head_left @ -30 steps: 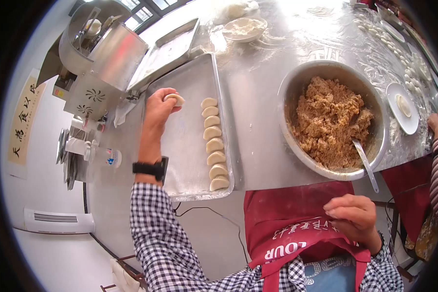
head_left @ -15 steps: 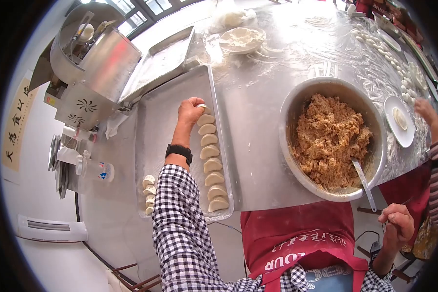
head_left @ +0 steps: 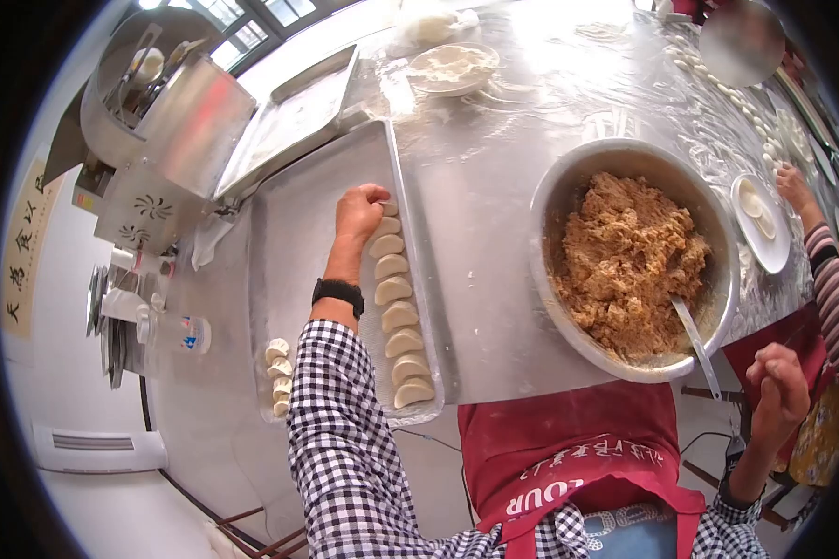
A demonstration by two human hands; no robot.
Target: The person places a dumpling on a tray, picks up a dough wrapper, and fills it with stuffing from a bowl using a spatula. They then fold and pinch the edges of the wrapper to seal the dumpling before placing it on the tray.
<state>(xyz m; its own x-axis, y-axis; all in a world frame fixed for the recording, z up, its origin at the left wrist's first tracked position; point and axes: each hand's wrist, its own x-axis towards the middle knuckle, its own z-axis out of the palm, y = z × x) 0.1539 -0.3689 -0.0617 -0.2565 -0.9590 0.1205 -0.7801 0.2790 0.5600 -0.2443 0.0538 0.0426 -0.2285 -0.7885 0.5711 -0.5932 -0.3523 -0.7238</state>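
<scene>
My left hand (head_left: 360,214), with a black wristband, pinches a dumpling (head_left: 389,210) at the far end of a row of dumplings (head_left: 400,315) along the right side of a metal tray (head_left: 317,196). The fingers partly cover that dumpling. My right hand (head_left: 779,391) is raised off the table's near edge, to the right of a large metal bowl (head_left: 543,270). Its fingers are curled together, and whatever they hold is too small to make out. Brown filling (head_left: 629,270) fills much of the bowl, and a flat-handled utensil (head_left: 696,349) leans out over the rim.
Smaller dumplings (head_left: 279,373) sit at the tray's near left corner. Behind are another tray (head_left: 284,121), a metal machine (head_left: 172,121) and a plate of flour (head_left: 453,67). At right, a co-worker's hand (head_left: 796,191) is beside a white plate (head_left: 764,247); dough pieces (head_left: 718,86) lie beyond.
My left hand stays at the row's far end. My right hand has risen and shifted slightly right. The co-worker's hand has moved left and farther away, and the white plate shows two pale pieces instead of one.
</scene>
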